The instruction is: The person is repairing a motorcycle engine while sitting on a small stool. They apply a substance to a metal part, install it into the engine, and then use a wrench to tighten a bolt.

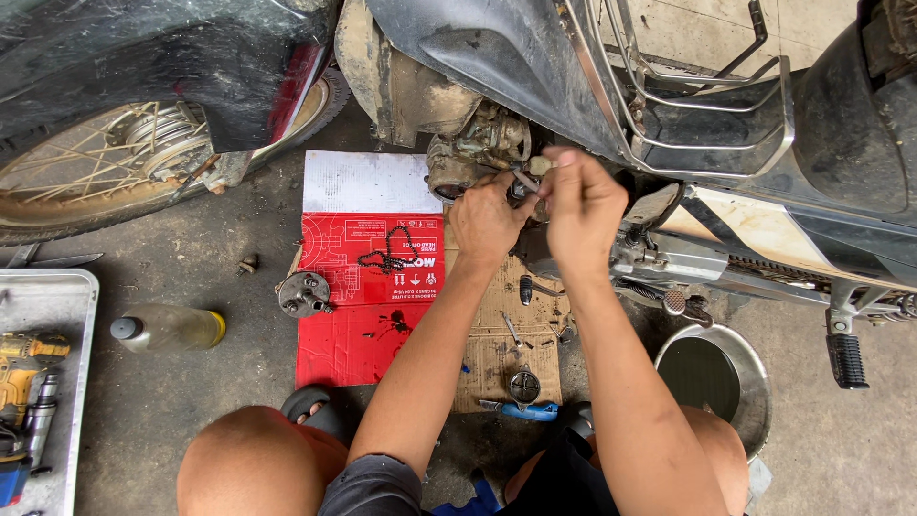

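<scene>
Both my hands are raised to the dirty engine (473,153) of a motorbike (669,115) lying across the top of the view. My left hand (485,222) is closed at the engine's open side, touching a small metal tool or part. My right hand (583,205) pinches the same slim metal piece (527,178) between thumb and fingers, right beside the left. What exactly the fingers grip is partly hidden. My knees show at the bottom.
A red and white flattened box (368,277) holds a chain (387,256) and a round metal part (304,293). Brown cardboard (506,334) carries small parts and a blue-handled tool (521,410). A bottle (167,328), a tray (57,296) with a drill, a metal basin (755,373), a spoked wheel (105,162).
</scene>
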